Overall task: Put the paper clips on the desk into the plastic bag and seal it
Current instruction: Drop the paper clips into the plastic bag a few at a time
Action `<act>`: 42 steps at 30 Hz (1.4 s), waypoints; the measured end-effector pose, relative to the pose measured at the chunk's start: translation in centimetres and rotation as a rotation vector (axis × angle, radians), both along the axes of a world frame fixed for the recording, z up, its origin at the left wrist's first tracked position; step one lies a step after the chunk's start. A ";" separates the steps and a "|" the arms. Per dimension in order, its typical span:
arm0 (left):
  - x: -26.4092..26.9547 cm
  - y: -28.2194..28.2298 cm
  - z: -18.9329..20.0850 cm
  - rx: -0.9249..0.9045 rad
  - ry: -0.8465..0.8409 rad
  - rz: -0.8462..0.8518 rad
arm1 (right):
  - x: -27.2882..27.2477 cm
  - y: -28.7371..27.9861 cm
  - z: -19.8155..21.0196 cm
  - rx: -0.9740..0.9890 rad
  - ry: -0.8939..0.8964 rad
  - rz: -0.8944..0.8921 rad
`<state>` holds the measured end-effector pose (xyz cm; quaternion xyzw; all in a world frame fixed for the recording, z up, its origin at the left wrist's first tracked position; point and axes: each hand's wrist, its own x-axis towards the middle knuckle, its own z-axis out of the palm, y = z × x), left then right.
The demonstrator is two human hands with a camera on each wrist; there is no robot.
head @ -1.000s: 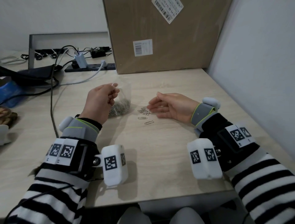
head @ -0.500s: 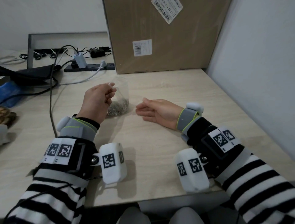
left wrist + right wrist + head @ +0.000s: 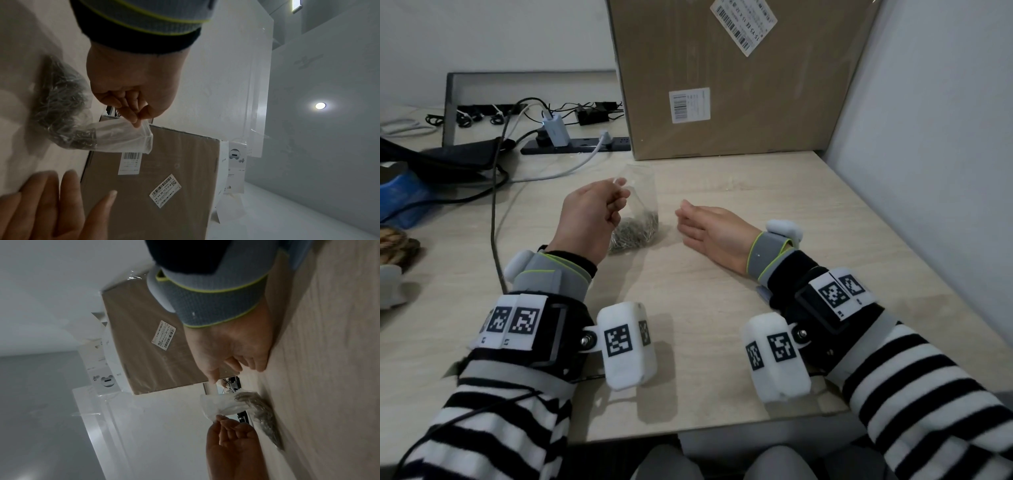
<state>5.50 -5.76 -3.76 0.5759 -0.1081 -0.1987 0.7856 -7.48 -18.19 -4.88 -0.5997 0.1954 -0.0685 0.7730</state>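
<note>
Here, from the head view, the left hand is raised a little above the tabletop, its thumb and fingers pinching the top edge of the clear plastic bag. The bag stands upright with its bottom resting on the tabletop, and a heap of paper clips fills its lower part. Just to the right of the bag lies the right hand, on its edge on the tabletop with the fingers slightly curled toward the bag; whether it holds anything cannot be told from here. Behind both hands a large cardboard box stands against the wall, and a power strip with cables lies to the left of the box.

In the left wrist view, the left hand pinches the bag's rim between thumb and fingertips. The plastic bag hangs from that grip, and the paper clips are bunched in its bottom against the tabletop. The right hand shows blurred at the lower edge, fingers extended.

In the right wrist view, the right hand rests its outer edge on the tabletop, fingers loosely curled, nothing visible in it. Beyond it, the left hand holds the plastic bag by its top, the paper clips low in the bag.
</note>
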 end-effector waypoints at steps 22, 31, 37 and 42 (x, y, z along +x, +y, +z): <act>-0.1 -0.3 -0.6 0.057 -0.054 -0.039 | -0.4 -4.7 -0.3 -0.740 0.151 0.040; -0.3 -0.3 -0.8 0.077 -0.077 -0.060 | -3.1 -4.8 -0.2 -0.692 0.054 0.083; -0.8 -0.5 -0.8 0.117 -0.110 -0.063 | -4.6 -5.4 -0.4 -0.961 0.138 -0.046; -1.0 -0.5 -0.8 0.146 -0.130 -0.061 | -4.3 -5.3 -1.0 -1.250 0.314 0.101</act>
